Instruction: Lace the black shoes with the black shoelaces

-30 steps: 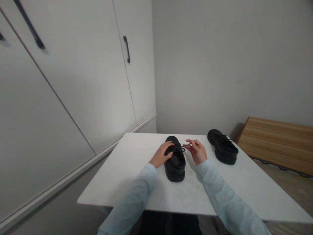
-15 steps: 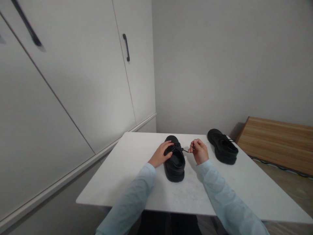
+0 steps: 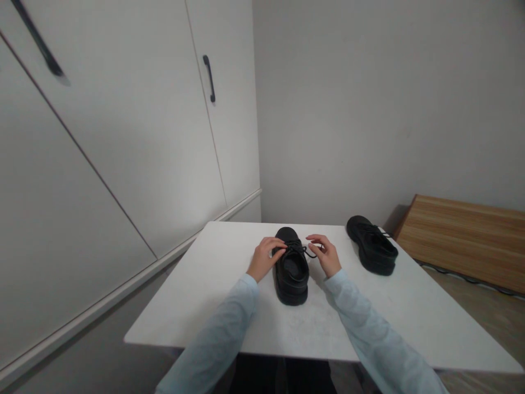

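Observation:
A black lace-up shoe (image 3: 292, 279) stands on the white table (image 3: 221, 262), toe pointing away from me. My left hand (image 3: 266, 256) is at the left side of its laces, thumb and forefinger closed near the lacing; whether a lace is between them is too small to tell. To the right of the shoe is my right hand (image 3: 325, 255), its thumb and forefinger apart, beside a loose black lace (image 3: 310, 254) that runs out from the shoe. A second black shoe (image 3: 375, 249) stands farther right near the table's edge.
White cabinet doors (image 3: 123, 120) with dark handles rise on the left. Behind the table is a plain grey wall (image 3: 369, 109). A wood-grain panel (image 3: 463, 235) lies beyond the table's right edge, with a dark cable along its lower side.
My right hand has moved left toward the shoe, and its pinch on the lace has opened. My left hand has drawn slightly left, its thumb and forefinger coming together.

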`<state>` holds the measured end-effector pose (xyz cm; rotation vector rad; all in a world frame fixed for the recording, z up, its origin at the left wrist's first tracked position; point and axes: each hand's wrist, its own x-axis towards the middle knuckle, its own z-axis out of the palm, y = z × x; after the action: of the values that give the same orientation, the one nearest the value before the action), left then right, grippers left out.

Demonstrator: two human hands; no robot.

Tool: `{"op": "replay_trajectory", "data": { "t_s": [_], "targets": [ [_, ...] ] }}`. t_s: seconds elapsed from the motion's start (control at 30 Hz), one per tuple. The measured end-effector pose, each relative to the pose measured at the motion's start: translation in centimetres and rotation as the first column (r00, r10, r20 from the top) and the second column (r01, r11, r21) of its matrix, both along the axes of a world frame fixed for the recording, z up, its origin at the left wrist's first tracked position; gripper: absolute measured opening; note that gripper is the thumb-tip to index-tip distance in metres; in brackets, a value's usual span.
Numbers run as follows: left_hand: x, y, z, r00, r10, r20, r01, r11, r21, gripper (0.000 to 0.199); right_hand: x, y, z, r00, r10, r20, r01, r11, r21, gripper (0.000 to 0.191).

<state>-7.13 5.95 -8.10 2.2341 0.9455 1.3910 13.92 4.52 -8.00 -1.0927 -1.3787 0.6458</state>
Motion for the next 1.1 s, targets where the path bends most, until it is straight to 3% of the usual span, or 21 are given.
{"op": "replay_trajectory", "data": {
  "t_s": [0.33,0.57,0.77,0.93,1.0,1.1],
  "targets": [
    [0.3,0.2,-0.5,0.994,0.102,-0.043,-0.105,0.993,-0.058,0.013,-0.5,-0.5,-0.1,0.898,-0.169,0.406,0.081,0.971,0.225,0.026],
    [-0.2,0.3,-0.4,0.953,0.277,0.127,-0.251,0.95,-0.186,0.011,-0.3,-0.5,-0.2,0.903,-0.188,0.387,0.09,0.962,0.257,0.014],
    [-0.9,0.7,-0.4,0.835,0.452,0.313,-0.388,0.888,-0.247,0.011,-0.1,-0.2,-0.4,0.904,-0.233,0.359,0.137,0.952,0.273,0.014],
    [-1.1,0.8,-0.4,0.753,0.547,0.366,-0.484,0.837,-0.255,0.014,-0.3,-0.6,0.0,0.904,-0.209,0.372,0.112,0.958,0.265,0.014],
    [-1.0,0.6,-0.2,0.769,0.539,0.343,-0.493,0.842,-0.219,0.015,-0.5,-0.8,0.2,0.907,-0.164,0.389,0.059,0.962,0.267,0.017],
    [-0.7,0.1,0.3,0.858,0.443,0.26,-0.423,0.897,-0.131,0.016,-0.8,-1.1,0.3,0.891,-0.067,0.449,-0.061,0.962,0.265,0.025]
  ]
}}
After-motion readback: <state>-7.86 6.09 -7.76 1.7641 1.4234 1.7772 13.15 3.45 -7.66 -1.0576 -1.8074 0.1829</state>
